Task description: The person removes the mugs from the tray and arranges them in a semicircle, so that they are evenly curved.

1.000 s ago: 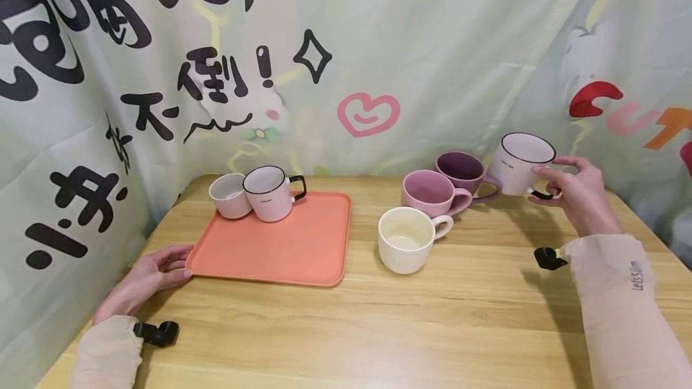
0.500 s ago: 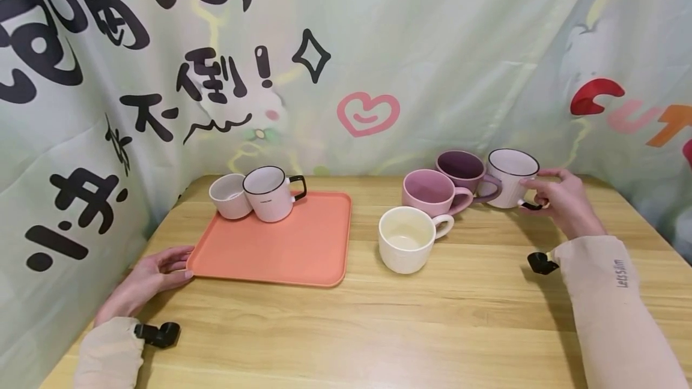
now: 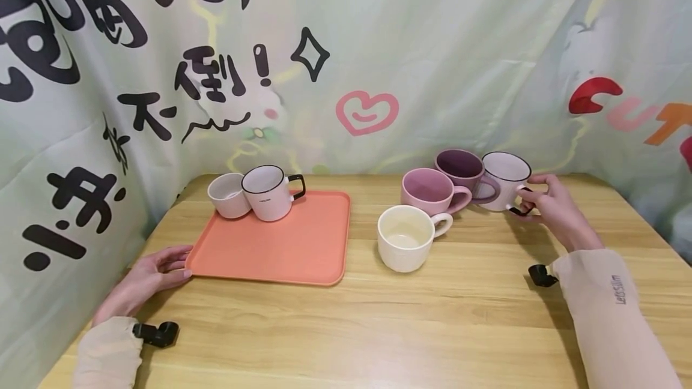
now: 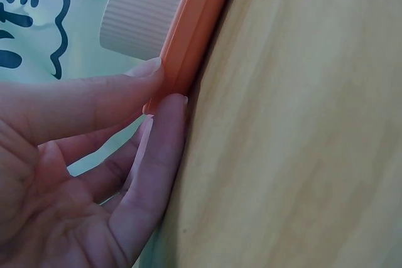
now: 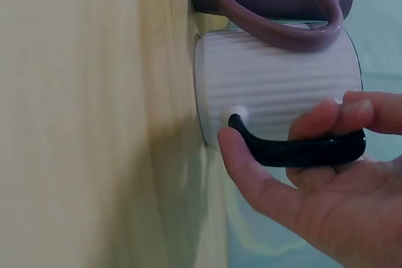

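Note:
At the far right of the table, a white ribbed mug [image 3: 505, 182] with a dark rim stands close beside a dark purple mug [image 3: 459, 167]. My right hand [image 3: 559, 209] holds it by its black handle [image 5: 314, 150], with fingertips behind the handle and the thumb at its lower end. On the left, my left hand [image 3: 148, 275] pinches the near left corner of an orange tray [image 3: 270, 257], thumb and fingers on either side of its edge. At the tray's back stand a small ribbed cup [image 3: 227, 197] and another white mug [image 3: 267, 197] with a black handle.
A pink mug [image 3: 427, 191] and a cream mug [image 3: 404, 242] stand between the tray and the purple mug, handles toward the right. A printed curtain [image 3: 459, 47] hangs behind the wooden table [image 3: 378, 329].
My right hand has brought the white mug down and leftward onto the table beside the dark purple mug, its handle turning toward the front. The left hand and the tray stay put.

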`<state>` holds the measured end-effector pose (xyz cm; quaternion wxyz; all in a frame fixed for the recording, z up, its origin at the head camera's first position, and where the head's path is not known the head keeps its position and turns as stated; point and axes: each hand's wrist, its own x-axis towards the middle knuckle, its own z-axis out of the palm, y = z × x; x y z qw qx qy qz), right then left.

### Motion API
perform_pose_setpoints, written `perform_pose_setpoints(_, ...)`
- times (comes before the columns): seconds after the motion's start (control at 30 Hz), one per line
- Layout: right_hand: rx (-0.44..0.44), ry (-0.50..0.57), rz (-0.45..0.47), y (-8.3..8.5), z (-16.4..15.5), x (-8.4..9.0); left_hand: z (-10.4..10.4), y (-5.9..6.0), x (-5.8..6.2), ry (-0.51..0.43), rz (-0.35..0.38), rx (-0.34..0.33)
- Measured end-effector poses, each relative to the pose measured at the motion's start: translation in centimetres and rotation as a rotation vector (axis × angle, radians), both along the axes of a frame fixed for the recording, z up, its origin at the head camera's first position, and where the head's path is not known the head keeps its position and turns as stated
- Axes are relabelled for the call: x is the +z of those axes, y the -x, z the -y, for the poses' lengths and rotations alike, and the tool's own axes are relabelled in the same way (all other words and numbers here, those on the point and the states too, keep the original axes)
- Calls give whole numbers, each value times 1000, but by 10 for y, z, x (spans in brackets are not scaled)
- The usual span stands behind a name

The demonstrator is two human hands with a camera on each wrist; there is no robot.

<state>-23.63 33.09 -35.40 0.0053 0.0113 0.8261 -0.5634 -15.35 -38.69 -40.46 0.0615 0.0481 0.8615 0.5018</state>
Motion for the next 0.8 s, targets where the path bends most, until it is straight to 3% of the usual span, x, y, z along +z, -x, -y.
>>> perform_pose_setpoints(0.13, 38, -41, -15, -4, -1, -2, -1, 0, 0, 11, 10, 7)
perform_pose_setpoints(0.4, 123, -21, -6, -10, -5, 0, 0, -1, 1, 25, 5, 15)
perform_pose_setpoints(0.8, 118, -80, 12, -12, -5, 2, 1, -1, 2, 50, 26, 18)
